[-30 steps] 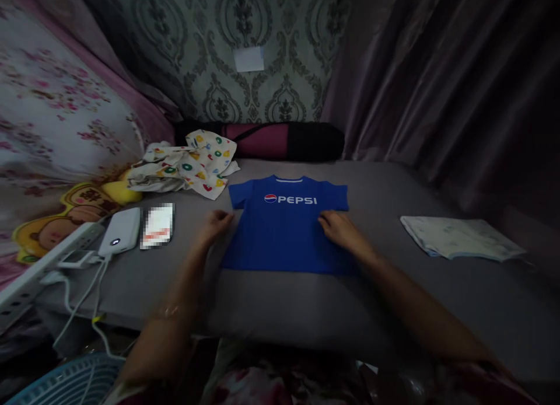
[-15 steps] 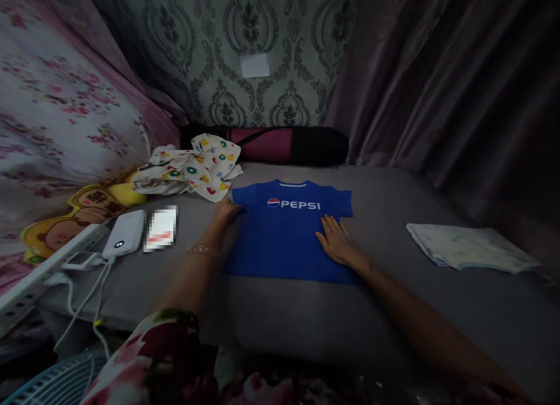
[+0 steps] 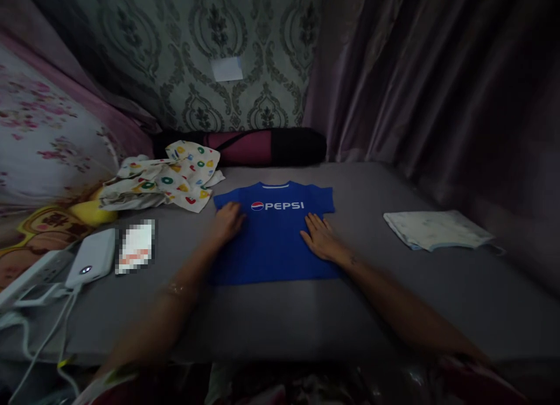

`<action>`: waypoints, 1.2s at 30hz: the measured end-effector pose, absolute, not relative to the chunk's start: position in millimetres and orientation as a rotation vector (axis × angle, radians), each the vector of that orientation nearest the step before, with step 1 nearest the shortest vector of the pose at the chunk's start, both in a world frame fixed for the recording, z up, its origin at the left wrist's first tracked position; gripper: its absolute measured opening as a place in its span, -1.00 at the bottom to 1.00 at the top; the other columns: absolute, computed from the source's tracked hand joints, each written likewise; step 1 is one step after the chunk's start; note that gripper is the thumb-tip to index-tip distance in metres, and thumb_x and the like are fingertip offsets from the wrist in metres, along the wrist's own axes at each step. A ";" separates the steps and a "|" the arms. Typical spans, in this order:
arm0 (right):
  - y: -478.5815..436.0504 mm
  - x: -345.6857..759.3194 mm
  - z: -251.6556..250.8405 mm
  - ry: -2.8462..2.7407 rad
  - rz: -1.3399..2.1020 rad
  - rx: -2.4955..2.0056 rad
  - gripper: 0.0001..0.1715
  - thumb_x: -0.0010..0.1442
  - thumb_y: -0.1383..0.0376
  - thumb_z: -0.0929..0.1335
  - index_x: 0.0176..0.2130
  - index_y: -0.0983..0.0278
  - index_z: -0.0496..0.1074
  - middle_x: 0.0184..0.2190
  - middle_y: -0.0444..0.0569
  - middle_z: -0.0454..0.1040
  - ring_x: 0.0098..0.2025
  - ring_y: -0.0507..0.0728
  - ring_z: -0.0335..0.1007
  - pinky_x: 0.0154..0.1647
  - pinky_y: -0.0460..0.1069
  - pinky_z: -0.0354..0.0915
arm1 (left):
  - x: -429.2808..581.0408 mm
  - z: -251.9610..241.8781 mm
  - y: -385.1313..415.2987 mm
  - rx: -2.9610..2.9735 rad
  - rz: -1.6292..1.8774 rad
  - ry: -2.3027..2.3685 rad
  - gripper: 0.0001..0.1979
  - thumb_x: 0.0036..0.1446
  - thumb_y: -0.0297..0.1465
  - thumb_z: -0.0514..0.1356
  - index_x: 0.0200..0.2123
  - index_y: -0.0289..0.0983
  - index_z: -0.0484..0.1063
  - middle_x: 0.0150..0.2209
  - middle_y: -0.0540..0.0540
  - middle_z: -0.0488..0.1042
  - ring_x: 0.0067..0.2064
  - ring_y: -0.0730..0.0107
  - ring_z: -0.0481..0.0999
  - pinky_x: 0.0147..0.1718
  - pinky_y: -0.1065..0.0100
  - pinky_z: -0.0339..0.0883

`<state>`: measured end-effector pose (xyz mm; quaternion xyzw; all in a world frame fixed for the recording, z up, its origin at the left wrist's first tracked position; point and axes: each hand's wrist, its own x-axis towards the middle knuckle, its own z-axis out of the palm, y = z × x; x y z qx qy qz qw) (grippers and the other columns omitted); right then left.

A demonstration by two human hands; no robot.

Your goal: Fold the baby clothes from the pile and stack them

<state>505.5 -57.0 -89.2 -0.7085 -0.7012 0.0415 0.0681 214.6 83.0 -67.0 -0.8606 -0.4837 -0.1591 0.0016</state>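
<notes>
A small blue T-shirt (image 3: pixel 275 241) with a white PEPSI print lies spread flat, front up, on the grey mattress (image 3: pixel 280 317). My left hand (image 3: pixel 228 220) rests on the shirt's left side just below the sleeve, fingers curled loosely on the cloth. My right hand (image 3: pixel 319 237) lies flat and open on the shirt's right side, fingers stretched toward the collar.
A crumpled white garment with coloured rings (image 3: pixel 164 176) lies at the back left. A folded pale cloth (image 3: pixel 435 230) sits at the right. A white power bank (image 3: pixel 93 259) with cables, a blurred flat item (image 3: pixel 135 247), a rolled dark mat (image 3: pixel 254 146) and curtains surround the mattress.
My left hand has slid from the shirt's left sleeve edge onto the cloth. My right hand stays flat on the right side. The camera has swung a little to the right.
</notes>
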 end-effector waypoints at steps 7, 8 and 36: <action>-74.9 507.5 -78.2 -2.161 0.229 -2.098 -0.19 0.37 0.00 -0.03 0.37 0.47 -0.05 0.39 0.17 -0.12 0.42 0.26 -0.30 0.39 0.21 -0.26 | 221.1 -90.1 42.0 -2.965 -0.081 -1.395 -0.33 0.31 -0.09 -0.17 0.31 -0.42 0.07 0.36 -0.36 0.01 0.38 0.01 -0.02 0.29 0.00 -0.08; -81.2 508.8 -77.0 -2.171 0.245 -2.087 -0.20 0.38 0.00 -0.02 0.37 0.46 -0.05 0.39 0.17 -0.12 0.42 0.25 -0.30 0.39 0.21 -0.25 | 216.5 -89.8 39.1 -2.969 -0.068 -1.388 -0.33 0.32 -0.09 -0.18 0.32 -0.42 0.06 0.36 -0.35 -0.01 0.38 0.01 -0.04 0.30 0.00 -0.09; -104.7 502.2 -47.4 -2.146 0.350 -1.783 -0.53 0.33 0.18 0.20 0.16 0.23 0.36 0.18 0.06 0.35 0.20 0.18 0.26 0.20 0.08 0.17 | 235.9 -41.9 -24.9 -3.349 0.026 -0.909 -0.46 0.24 -0.10 0.04 0.22 -0.18 0.29 0.26 -0.22 0.26 0.25 0.12 0.28 0.19 0.17 0.21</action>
